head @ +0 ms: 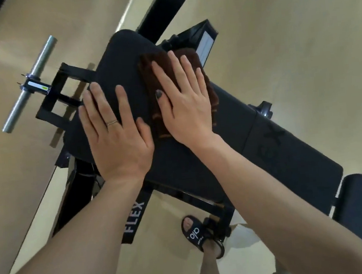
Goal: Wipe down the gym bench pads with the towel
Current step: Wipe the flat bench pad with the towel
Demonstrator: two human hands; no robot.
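My right hand (183, 105) lies flat, fingers straight, on the soft, limp towel (209, 89) at frame centre; left hand (117, 139) flat on pad (289, 159). Palm pressure beats pinching.

Left grip (117, 134) and right grip (183, 101) lie flat, fingers straight

Both forearms are bare, no sleeves showing. The left hand (117, 139) wears 1 thin silver ring. The right hand's (185, 105) thumbnail is painted dark. A black slide sandal (195, 233) bears white lettering.
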